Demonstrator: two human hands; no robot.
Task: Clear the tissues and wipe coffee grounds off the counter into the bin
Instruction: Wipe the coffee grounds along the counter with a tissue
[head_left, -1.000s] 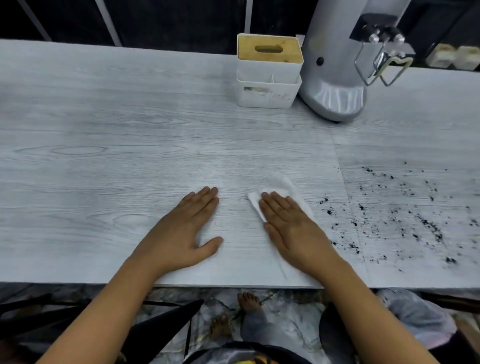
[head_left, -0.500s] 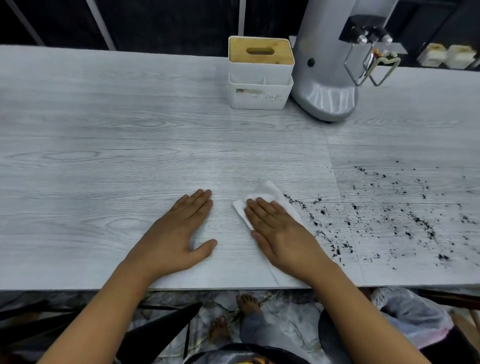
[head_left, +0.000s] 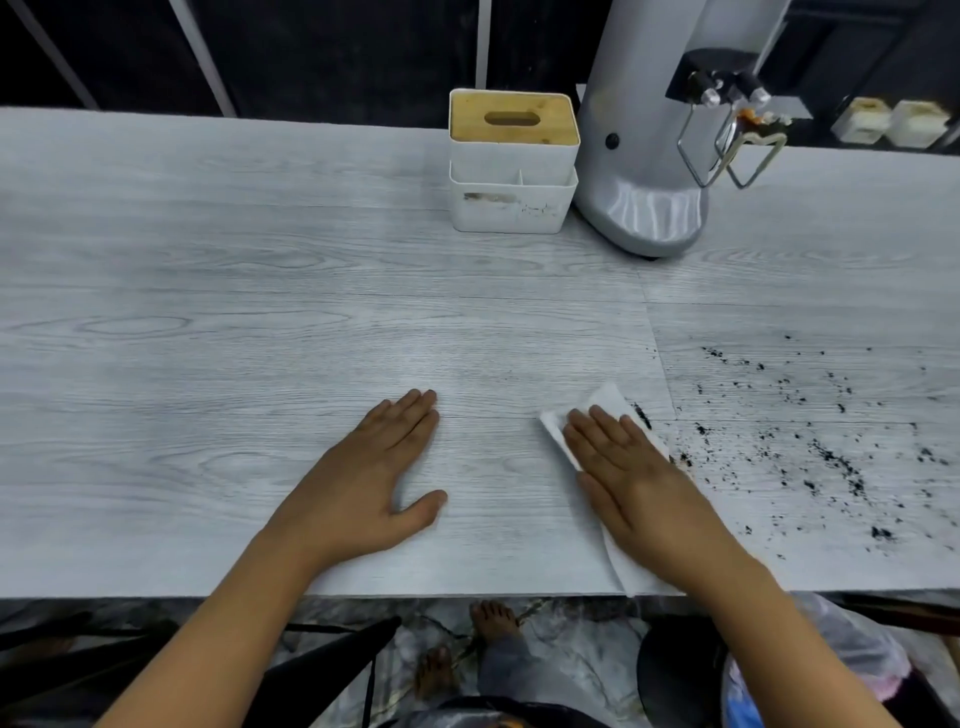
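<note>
The pale grey wood-grain desk (head_left: 260, 322) carried a silver metal coffee grinder (head_left: 654, 156) and a white bamboo-lidded tissue box (head_left: 513, 161) at its rear. The left hand (head_left: 371, 488) lay flat, grip apart. The right hand (head_left: 636, 483), fingers straight, pressed a white tissue (head_left: 605, 402) onto the desk beside scattered black coffee grounds (head_left: 826, 457).

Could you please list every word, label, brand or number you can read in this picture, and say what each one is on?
None can be read.
White tissue box: dark marks on the front of its lower tray, too smudged to read.
Grey coffee grinder: no lettering shows.
Tissue under the right hand: blank.
</note>
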